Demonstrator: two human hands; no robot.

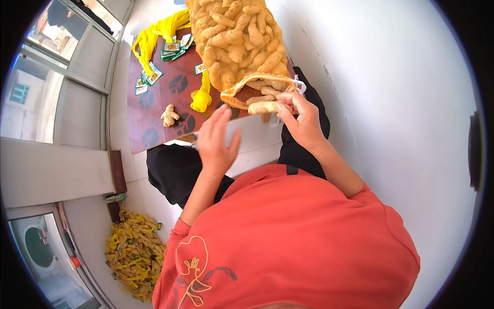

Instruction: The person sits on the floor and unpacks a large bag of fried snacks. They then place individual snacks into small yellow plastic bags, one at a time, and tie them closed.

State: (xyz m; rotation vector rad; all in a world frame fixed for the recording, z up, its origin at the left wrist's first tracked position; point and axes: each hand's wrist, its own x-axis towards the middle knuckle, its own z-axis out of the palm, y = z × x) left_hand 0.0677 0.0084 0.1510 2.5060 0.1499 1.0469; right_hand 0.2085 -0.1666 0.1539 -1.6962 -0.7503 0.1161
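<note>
A large orange mesh sack [235, 42] full of ginger roots lies on the table, its banded mouth towards me. Just outside that mouth, my right hand [303, 117] grips a piece of ginger root [264, 107] between thumb and fingers. My left hand [217, 143], a little blurred, is raised by the table's front edge with fingers apart and nothing in it. Beyond it on the tabletop is a bunched yellow mesh bag [201, 99] with a printed tag [200, 68] by its upper end. A single knobbly ginger root [170, 116] sits further left.
The reddish-brown table [154, 133] has yellow mesh bags [164, 29] and green-and-white tags [175, 48] at its far left. A white wall [370, 96] runs close along my right. On the floor, lower left, is a heap of bagged ginger [135, 255]. Glazed panels [32, 98] stand at left.
</note>
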